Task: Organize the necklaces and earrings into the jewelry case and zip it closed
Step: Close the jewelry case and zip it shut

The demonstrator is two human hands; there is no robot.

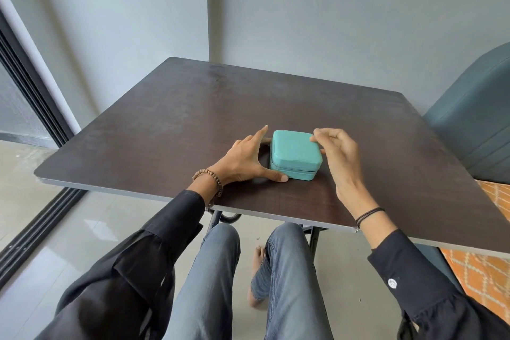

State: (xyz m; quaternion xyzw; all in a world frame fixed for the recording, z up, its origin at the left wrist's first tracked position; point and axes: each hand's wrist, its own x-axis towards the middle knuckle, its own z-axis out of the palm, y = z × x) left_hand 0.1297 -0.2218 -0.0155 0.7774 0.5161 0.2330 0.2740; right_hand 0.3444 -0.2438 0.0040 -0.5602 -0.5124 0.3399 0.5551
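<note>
Nearest, two knees in grey jeans sit under the worktop edge, and two black sleeves reach forward over it. A bead bracelet circles the left wrist and thin dark cords the right.

The left hand lies spread, its grip open. The thumb presses the near left corner of the jewelry case, the forefinger points up, and the other fingers pass behind the far left side. This looks like a brace, so the light box does not slide or turn when pulled.

The right hand hovers at the far right corner. Its grip is closed, with fingertips pinched at the lid's edge, probably on the zip pull, though that is too small to make out.

The case rests flat near the middle of the worktop with its lid down and the zip line running along its front.

By count there is one case and two hands. No necklaces or earrings are in view, so they are presumably inside already or out of view.

Further right stands one blue-grey chair.
</note>
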